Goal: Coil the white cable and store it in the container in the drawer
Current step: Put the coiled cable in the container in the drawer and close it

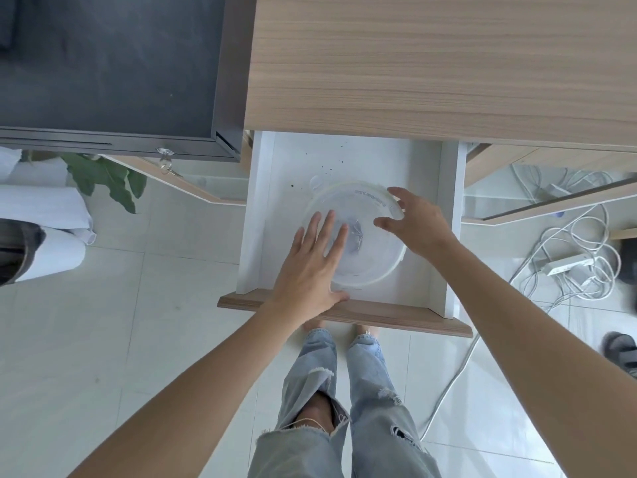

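Head view: both hands' grips spread, left hand (312,267) and right hand (415,222) over container (375,267) mid-drawer (262,215).

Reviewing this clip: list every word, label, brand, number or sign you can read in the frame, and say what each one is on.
Embossed brand lettering along the far rim of the round clear container lid, in the open drawer: present, but too faint and blurred to read.
White power strip on the floor at right: no legible marking.
Nothing else in view carries readable text.

Translucent plastic container (372,267) sits in smooth white drawer (348,157) with wood-grain front.
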`<move>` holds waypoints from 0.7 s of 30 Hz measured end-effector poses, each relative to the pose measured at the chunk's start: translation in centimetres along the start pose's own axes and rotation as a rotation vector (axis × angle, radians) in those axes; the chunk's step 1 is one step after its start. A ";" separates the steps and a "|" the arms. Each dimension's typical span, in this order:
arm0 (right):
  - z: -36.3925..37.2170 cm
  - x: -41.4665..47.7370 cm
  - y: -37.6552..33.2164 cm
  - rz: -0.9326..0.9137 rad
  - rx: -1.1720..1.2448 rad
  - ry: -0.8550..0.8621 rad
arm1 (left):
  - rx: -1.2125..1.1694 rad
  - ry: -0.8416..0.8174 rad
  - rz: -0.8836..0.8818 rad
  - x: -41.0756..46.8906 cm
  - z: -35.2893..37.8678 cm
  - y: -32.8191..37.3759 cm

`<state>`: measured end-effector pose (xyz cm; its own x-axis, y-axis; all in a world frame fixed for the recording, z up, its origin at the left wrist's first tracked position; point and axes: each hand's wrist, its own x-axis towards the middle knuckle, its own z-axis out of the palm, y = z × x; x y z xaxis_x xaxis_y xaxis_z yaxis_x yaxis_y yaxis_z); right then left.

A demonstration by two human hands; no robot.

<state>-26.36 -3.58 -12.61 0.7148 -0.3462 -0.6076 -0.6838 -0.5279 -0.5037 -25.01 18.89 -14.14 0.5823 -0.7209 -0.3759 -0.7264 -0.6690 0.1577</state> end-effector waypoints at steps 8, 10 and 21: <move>-0.1 1.2 0.3 -0.001 0.075 -0.023 | 0.060 0.007 -0.062 0.9 -0.6 1.5; 0.0 1.1 0.2 -0.018 -0.009 -0.029 | 0.058 0.009 -0.063 1.1 -0.9 1.7; 2.5 -2.1 0.0 -0.208 -0.456 0.027 | -0.347 -0.017 -0.228 7.0 -5.5 -3.4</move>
<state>-28.27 -0.90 -12.85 0.8370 -0.2143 -0.5034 -0.3968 -0.8712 -0.2890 -16.45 15.08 -12.30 0.7057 -0.5459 -0.4517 -0.4113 -0.8347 0.3663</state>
